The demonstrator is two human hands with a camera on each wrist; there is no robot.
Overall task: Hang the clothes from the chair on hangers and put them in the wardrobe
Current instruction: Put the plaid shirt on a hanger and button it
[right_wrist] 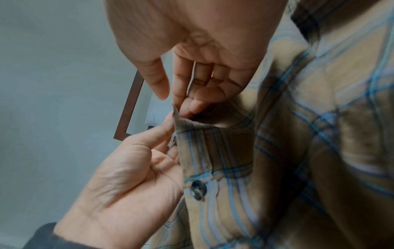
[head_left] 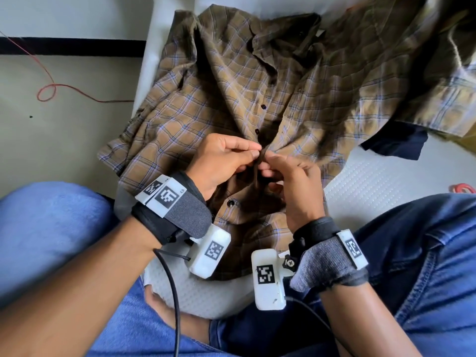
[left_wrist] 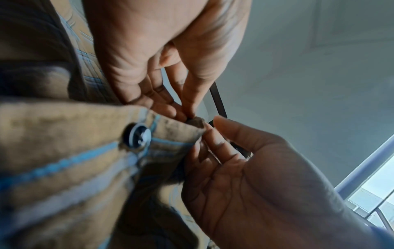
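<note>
A brown plaid shirt (head_left: 219,86) with dark buttons lies spread on a white textured surface (head_left: 373,181) in front of my knees. My left hand (head_left: 257,150) and right hand (head_left: 268,163) meet at the middle of its front placket, and each pinches the fabric edge between thumb and fingertips. Just below them sits a loose button (head_left: 231,203). The left wrist view shows the left hand (left_wrist: 187,114) and right hand (left_wrist: 209,133) nipping the folded edge beside a button (left_wrist: 138,136). The right wrist view shows the same pinch by the right hand (right_wrist: 181,107) and left hand (right_wrist: 168,124), above a button (right_wrist: 198,187).
A dark navy garment (head_left: 396,143) pokes out from under the shirt's right side. A red wire (head_left: 49,91) loops on the floor to the left. A small red object (head_left: 462,188) lies at the right edge. My legs in blue jeans (head_left: 425,253) flank the surface.
</note>
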